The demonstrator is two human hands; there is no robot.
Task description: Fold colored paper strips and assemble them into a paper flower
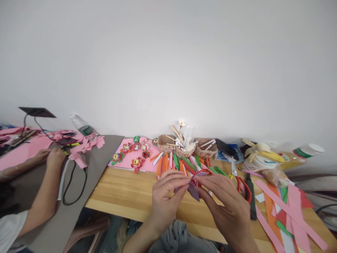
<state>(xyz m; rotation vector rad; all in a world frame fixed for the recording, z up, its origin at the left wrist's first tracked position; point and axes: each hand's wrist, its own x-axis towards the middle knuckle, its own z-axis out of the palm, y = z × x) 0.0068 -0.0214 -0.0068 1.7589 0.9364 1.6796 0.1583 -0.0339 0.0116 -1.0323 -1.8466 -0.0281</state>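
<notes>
Between both hands, above the front of the wooden table, is a folded purple paper piece [194, 193] with layered folds at its middle. My left hand [168, 193] pinches its left side with thumb and fingertips; a ring shows on one finger. My right hand [226, 202] pinches the right side the same way. Just behind the hands lie many folded paper strips [165, 163] in orange, green, red and white. Several finished paper flowers [137, 162] sit on a pink sheet [129, 154] to the left.
Small woven baskets [166, 144] with white sticks stand against the wall. Red-handled scissors [238, 181], a dark green tube [251, 200] and loose paper strips [295, 207] lie on the right, near a banana peel [265, 151]. At left, another person's arms [48, 182] work at a grey table.
</notes>
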